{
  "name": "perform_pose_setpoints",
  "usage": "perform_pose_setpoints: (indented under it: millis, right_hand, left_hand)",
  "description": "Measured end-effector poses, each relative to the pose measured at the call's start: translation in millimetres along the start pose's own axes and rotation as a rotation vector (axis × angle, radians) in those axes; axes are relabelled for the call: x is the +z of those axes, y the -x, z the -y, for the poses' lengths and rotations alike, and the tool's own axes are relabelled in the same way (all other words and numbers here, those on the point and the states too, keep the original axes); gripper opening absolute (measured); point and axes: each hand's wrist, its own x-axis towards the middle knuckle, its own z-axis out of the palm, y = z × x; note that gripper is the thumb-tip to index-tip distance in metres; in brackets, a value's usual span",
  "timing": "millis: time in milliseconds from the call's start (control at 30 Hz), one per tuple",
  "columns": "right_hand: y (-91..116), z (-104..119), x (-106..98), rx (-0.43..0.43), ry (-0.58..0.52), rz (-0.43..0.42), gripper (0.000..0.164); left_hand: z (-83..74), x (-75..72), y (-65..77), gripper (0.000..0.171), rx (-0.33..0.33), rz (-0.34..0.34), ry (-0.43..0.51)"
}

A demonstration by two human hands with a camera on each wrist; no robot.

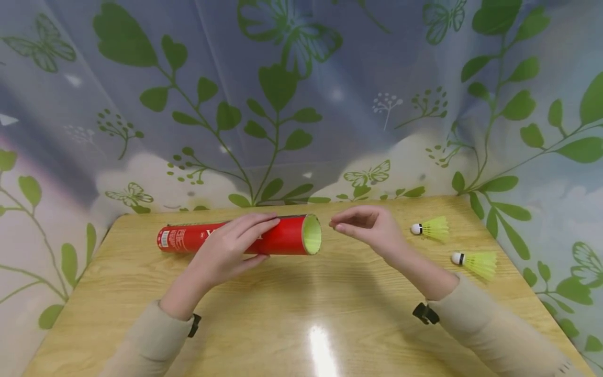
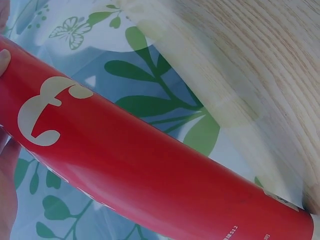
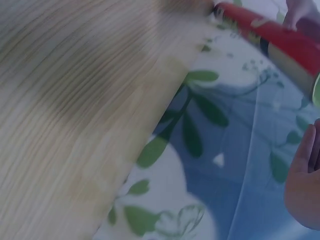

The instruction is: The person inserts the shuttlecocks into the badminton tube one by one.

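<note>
My left hand grips a red shuttlecock tube from above, thumb on the near side. The tube lies sideways, its round mouth facing right and showing a pale yellow-green inside. In the left wrist view the tube crosses the frame, with a large pale character printed on it. Just right of the mouth is my right hand, its fingers loosely bent toward the thumb and nothing visible held. The right wrist view shows part of that hand below the tube's mouth. Two yellow shuttlecocks with white heads, one farther and one nearer, lie right of it.
The wooden table runs under both arms. Behind it and at its sides hangs a curtain with green leaves and butterflies. The nearer shuttlecock lies close to the right forearm.
</note>
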Motion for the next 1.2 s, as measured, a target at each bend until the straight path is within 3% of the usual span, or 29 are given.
perform_pose_setpoints:
  millis: [433, 633, 967, 1200]
  right_hand:
    - [18.6, -22.2, -75.3, 0.058, 0.107, -0.222, 0.034]
    - [28.1, -40.2, -114.7, 0.04, 0.136, -0.328, 0.035]
    - [49.2, -65.4, -162.0, 0.199, 0.069, -0.446, 0.037]
    - [61.3, -81.0, -183.9, 0.271, 0.244, -0.474, 0.047]
  left_hand:
    - [-0.8, 1.1, 0.7, 0.072, -0.004, -0.004, 0.002]
    - [-0.2, 1.0, 0.9, 0.072, -0.008, -0.001, -0.001]
    - [0.2, 0.9, 0.8, 0.072, -0.004, 0.003, -0.007]
    - [0.0, -0.1, 1.1, 0.072, -0.007, 0.003, -0.008]
